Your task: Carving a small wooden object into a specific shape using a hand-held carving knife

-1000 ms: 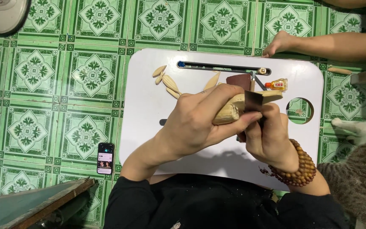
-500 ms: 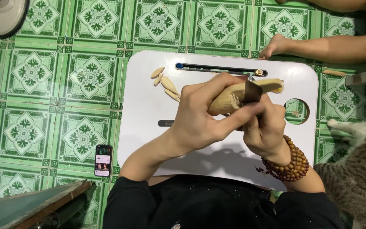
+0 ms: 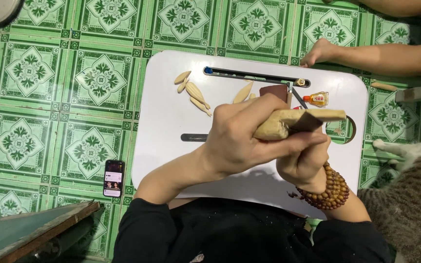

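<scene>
Pale wooden piece (image 3: 293,124) sits clamped in the left hand (image 3: 242,139) above the white worktop (image 3: 166,122); the right hand (image 3: 304,158) closes its grip beneath it. A small orange-capped bottle (image 3: 316,99) of yellow liquid lies near carved leaf shapes (image 3: 194,91).
</scene>
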